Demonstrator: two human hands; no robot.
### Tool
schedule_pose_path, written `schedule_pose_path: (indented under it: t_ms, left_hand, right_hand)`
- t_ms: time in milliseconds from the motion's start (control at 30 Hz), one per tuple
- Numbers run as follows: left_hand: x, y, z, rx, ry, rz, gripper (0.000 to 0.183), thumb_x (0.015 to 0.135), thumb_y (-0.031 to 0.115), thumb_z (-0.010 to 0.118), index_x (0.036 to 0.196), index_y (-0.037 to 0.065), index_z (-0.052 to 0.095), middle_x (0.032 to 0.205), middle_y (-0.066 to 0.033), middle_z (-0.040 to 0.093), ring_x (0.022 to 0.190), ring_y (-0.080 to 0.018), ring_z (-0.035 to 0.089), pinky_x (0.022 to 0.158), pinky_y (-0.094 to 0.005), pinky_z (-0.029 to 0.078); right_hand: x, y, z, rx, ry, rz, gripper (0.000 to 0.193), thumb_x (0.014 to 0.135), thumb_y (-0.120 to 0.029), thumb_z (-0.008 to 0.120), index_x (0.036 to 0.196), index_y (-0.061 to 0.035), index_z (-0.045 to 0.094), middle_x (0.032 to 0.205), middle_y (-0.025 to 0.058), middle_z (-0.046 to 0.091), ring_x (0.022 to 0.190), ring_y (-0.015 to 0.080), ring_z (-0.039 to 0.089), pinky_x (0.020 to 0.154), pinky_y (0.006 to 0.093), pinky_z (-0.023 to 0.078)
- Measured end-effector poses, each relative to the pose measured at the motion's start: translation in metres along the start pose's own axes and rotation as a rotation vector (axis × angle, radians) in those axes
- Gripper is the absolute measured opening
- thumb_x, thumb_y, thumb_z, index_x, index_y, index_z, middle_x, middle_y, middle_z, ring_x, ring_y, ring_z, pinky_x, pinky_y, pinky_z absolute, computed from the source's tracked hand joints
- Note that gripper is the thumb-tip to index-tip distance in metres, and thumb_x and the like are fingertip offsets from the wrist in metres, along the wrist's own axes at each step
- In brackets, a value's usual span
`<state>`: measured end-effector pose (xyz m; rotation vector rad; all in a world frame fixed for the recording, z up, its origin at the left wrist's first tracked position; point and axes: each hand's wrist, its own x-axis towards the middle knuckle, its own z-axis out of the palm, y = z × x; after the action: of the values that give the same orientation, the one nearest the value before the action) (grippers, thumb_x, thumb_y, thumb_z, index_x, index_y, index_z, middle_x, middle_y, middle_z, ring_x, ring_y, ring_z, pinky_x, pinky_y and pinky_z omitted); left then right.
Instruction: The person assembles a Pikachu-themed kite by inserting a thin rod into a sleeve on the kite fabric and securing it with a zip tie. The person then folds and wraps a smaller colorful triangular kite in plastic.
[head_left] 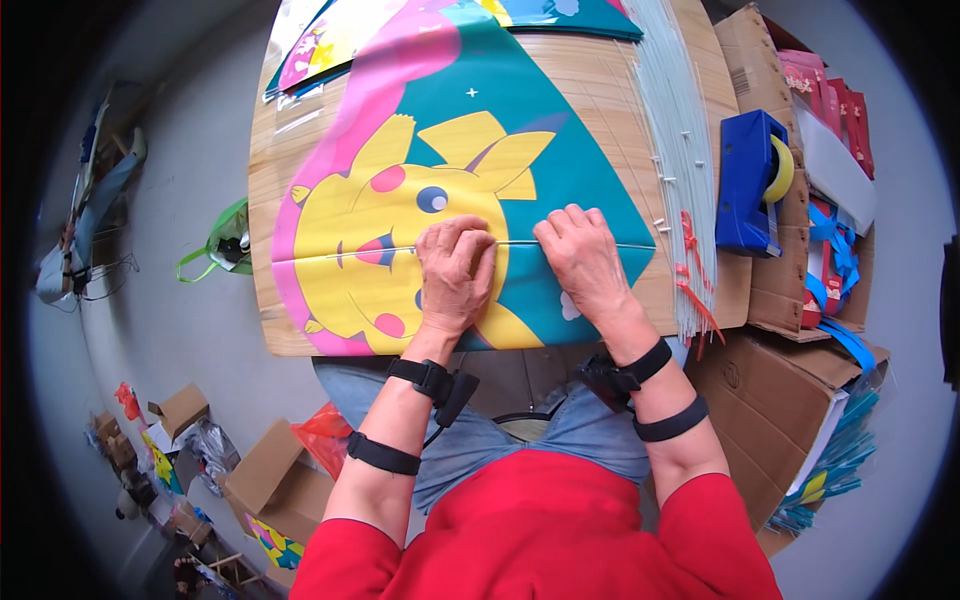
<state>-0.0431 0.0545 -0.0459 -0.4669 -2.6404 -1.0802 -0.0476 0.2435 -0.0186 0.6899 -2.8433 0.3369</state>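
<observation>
A kite sheet [575, 170], teal, pink and yellow with a cartoon animal printed on it, lies across the wooden table [620, 90]. A thin pale rod [518, 242] runs sideways along a straight line over the sheet. My left hand [456, 275] has its fingers curled and pinched at this rod, near the printed face. To its right, my right hand [585, 258] is also closed, fingertips on the rod over the teal part. The fingers cover the spots where they grip. Both hands rest low over the sheet.
More printed sheets [570, 14] lie at the far edge. Along the table's right side is a bundle of thin clear rods [675, 150] with red ties [690, 262]. A blue tape dispenser [742, 185] and cardboard boxes [755, 395] stand to the right. A green bag [228, 235] lies left.
</observation>
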Motion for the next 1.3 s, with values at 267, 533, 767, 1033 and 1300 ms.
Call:
schedule_pose_path:
  t_ms: [267, 533, 767, 1033, 1300]
  left_hand:
    - [0.0, -0.001, 0.0, -0.014, 0.019, 0.004, 0.012, 0.079, 0.006, 0.07, 0.088, 0.01, 0.063, 0.103, -0.005, 0.063, 0.1, -0.0265, 0.056, 0.092, -0.0405, 0.038]
    - [-0.002, -0.001, 0.0, -0.009, 0.015, -0.003, 0.013, 0.079, 0.006, 0.07, 0.089, 0.01, 0.063, 0.104, -0.0048, 0.063, 0.101, -0.0262, 0.056, 0.092, -0.0405, 0.038]
    - [-0.001, -0.002, 0.0, -0.008, 0.01, -0.008, 0.013, 0.078, 0.005, 0.069, 0.088, 0.01, 0.063, 0.104, -0.0047, 0.063, 0.099, -0.0261, 0.057, 0.093, -0.0401, 0.038]
    - [0.001, 0.001, -0.001, -0.002, -0.004, -0.009, 0.013, 0.079, 0.004, 0.069, 0.088, 0.01, 0.062, 0.104, -0.0046, 0.062, 0.1, -0.026, 0.056, 0.093, -0.0399, 0.037]
    - [-0.001, -0.001, 0.0, -0.003, -0.001, -0.01, 0.014, 0.079, 0.005, 0.069, 0.089, 0.01, 0.062, 0.104, -0.0049, 0.062, 0.101, -0.0261, 0.056, 0.093, -0.0399, 0.037]
  right_hand:
    - [-0.002, 0.001, 0.0, 0.03, -0.013, -0.011, 0.006, 0.077, -0.007, 0.059, 0.083, -0.0072, 0.057, 0.083, 0.0084, 0.055, 0.089, 0.0243, 0.056, 0.094, 0.0392, 0.042]
    - [0.001, 0.005, -0.002, 0.129, -0.046, 0.043, 0.004, 0.079, -0.006, 0.061, 0.081, -0.0085, 0.058, 0.082, 0.0068, 0.056, 0.087, 0.0242, 0.057, 0.085, 0.0386, 0.042]
    - [0.003, 0.012, -0.002, 0.266, -0.095, 0.116, 0.009, 0.076, -0.006, 0.066, 0.08, -0.0097, 0.059, 0.08, 0.0044, 0.057, 0.085, 0.0242, 0.057, 0.077, 0.0381, 0.041]
    - [0.004, 0.005, -0.003, 0.082, -0.009, 0.04, 0.005, 0.076, -0.008, 0.063, 0.075, -0.0094, 0.059, 0.081, 0.0062, 0.056, 0.084, 0.0232, 0.057, 0.076, 0.0367, 0.043]
    - [0.004, 0.0, 0.002, -0.031, -0.035, 0.017, 0.005, 0.076, -0.009, 0.06, 0.074, -0.0094, 0.055, 0.079, 0.0067, 0.054, 0.083, 0.0225, 0.055, 0.074, 0.0354, 0.042]
